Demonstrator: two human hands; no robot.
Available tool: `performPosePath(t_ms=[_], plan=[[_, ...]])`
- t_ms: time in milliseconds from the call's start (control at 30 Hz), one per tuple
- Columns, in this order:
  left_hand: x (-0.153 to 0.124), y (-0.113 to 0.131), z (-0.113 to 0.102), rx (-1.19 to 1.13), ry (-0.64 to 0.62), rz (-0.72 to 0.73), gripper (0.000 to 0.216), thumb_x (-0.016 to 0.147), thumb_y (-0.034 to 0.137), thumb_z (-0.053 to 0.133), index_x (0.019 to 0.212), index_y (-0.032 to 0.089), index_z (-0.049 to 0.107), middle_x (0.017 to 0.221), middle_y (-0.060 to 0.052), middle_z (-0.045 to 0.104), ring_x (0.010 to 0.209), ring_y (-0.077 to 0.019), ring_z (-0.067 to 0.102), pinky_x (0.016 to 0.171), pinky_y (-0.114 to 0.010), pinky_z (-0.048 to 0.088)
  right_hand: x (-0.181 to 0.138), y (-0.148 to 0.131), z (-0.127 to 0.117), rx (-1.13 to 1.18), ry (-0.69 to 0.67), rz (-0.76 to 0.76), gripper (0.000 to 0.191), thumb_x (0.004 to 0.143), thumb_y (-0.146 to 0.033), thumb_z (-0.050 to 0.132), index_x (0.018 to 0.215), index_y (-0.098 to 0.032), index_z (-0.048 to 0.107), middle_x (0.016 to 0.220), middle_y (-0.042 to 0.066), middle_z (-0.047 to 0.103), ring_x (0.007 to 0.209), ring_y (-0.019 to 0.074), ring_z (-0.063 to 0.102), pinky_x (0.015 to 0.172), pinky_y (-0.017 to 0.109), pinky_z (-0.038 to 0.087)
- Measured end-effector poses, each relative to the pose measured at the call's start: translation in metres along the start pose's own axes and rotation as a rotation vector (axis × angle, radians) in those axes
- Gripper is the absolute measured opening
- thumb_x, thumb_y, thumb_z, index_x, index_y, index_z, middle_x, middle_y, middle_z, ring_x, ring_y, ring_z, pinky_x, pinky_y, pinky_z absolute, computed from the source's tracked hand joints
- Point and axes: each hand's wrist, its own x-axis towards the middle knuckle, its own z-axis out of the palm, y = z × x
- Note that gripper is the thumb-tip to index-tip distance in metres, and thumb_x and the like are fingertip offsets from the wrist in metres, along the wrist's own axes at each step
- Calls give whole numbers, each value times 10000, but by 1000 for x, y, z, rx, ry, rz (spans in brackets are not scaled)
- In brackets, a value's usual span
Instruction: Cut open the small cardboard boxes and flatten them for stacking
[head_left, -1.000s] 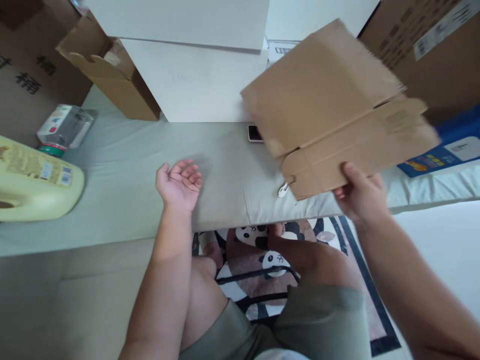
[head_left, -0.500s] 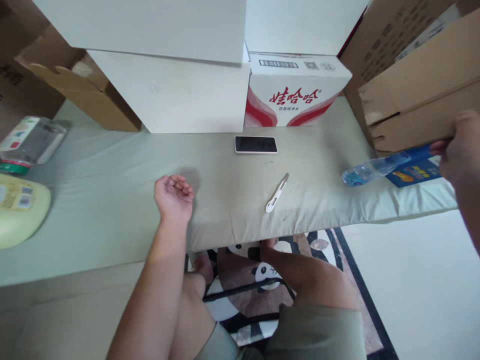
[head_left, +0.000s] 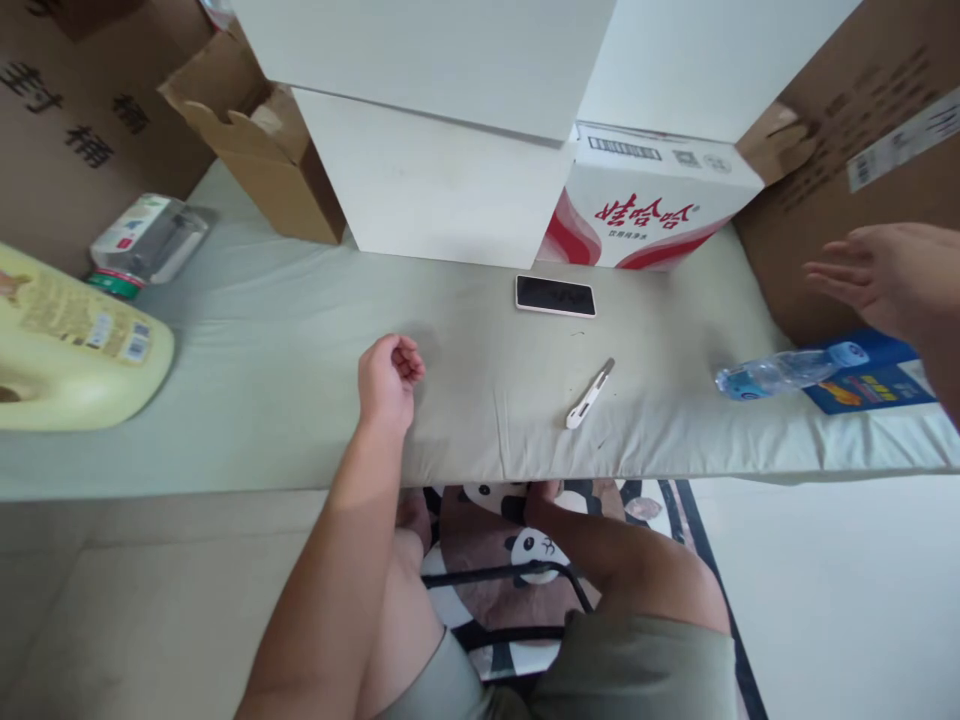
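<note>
A clear water bottle [head_left: 787,370] lies on the tabletop [head_left: 300,340], right of the phone [head_left: 556,296]. The left hand [head_left: 388,380] rests curled, grip empty; the right hand [head_left: 885,275] hovers, fingers spread.

Left hand [head_left: 388,380] on surface [head_left: 285,330]; phone [head_left: 555,296] and cutter [head_left: 589,394] to its right, bottle [head_left: 787,370] beyond, under right hand [head_left: 885,275].

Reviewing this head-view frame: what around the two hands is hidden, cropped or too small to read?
- Yellow jug: cropped by the left edge.
- Right hand: wrist leaves the right edge.
- Left hand: curled fingers hide the palm.
- White box: barcode print too small.
- Blue packet: partly behind the water bottle.
</note>
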Motion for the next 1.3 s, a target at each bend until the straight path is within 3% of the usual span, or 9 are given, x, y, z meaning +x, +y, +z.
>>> performPosePath(t_ms=[100, 300, 467, 633, 833, 967, 1033, 1167, 1300], plan=[[-8, 5, -5, -78, 7, -29, 253, 813, 180, 523, 569, 180, 592, 466, 23, 515, 402, -76, 479, 417, -177, 362, -49, -31, 23, 7, 13, 129, 242, 730, 5, 615, 653, -224, 593, 740, 34, 650, 691, 171, 676, 859, 408, 595], [-21, 23, -20, -222, 30, -59, 272, 837, 172, 525, 569, 176, 572, 483, 27, 483, 408, -69, 454, 399, -163, 344, -118, -76, 100, -119, -142, 12, 274, 831, 59, 591, 718, -189, 617, 808, 56, 693, 669, 132, 690, 745, 330, 576], [-23, 45, -36, -324, -6, -69, 440, 863, 108, 463, 502, 223, 240, 458, 90, 173, 351, -38, 163, 344, -184, 148, -166, -85, 208, -232, -461, -154, 127, 872, -83, 682, 845, -204, 660, 852, 37, 702, 789, 163, 697, 740, 331, 585], [-22, 62, -49, -374, -37, -148, 486, 920, 108, 431, 538, 222, 152, 481, 88, 103, 369, -39, 112, 355, -189, 106, -213, -99, 332, -355, -767, -476, 209, 847, -141, 685, 1036, -229, 671, 1052, 30, 714, 859, 195, 707, 811, 409, 624], [-13, 71, -66, -420, -83, -190, 490, 955, 148, 406, 540, 222, 156, 505, 81, 82, 375, -50, 114, 379, -217, 116, -257, -149, 447, -528, -719, -817, 243, 847, -80, 674, 1058, -196, 639, 1380, 124, 627, 1259, 312, 688, 1195, 531, 508], [-8, 76, -74, -451, -88, -224, 500, 973, 192, 434, 563, 218, 149, 528, 74, 89, 379, -54, 125, 394, -233, 124, -258, -170, 478, -646, -677, -881, 334, 939, -195, 588, 1252, -81, 611, 1707, 181, 321, 1518, 450, 473, 1275, 630, 318], [-6, 78, -75, -448, -79, -245, 505, 985, 203, 418, 561, 217, 144, 530, 70, 79, 377, -56, 124, 399, -238, 112, -253, -171, 486, -682, -713, -859, 442, 947, -278, 569, 1298, -11, 587, 1762, 209, 198, 1552, 436, 420, 1290, 563, 278], [-7, 79, -74, -427, -91, -259, 514, 1006, 225, 388, 561, 218, 132, 526, 68, 58, 376, -58, 121, 400, -241, 107, -244, -166, 500, -647, -780, -866, 341, 960, -242, 531, 1201, -20, 624, 1647, 117, 452, 1583, 261, 400, 1282, 344, 275], [-8, 78, -75, -427, -54, -235, 485, 1008, 245, 384, 581, 212, 156, 531, 66, 90, 387, -55, 121, 400, -234, 127, -251, -153, 496, -532, -731, -891, 151, 980, -160, 519, 985, -167, 670, 1353, 23, 667, 1449, 240, 577, 1240, 395, 418]])
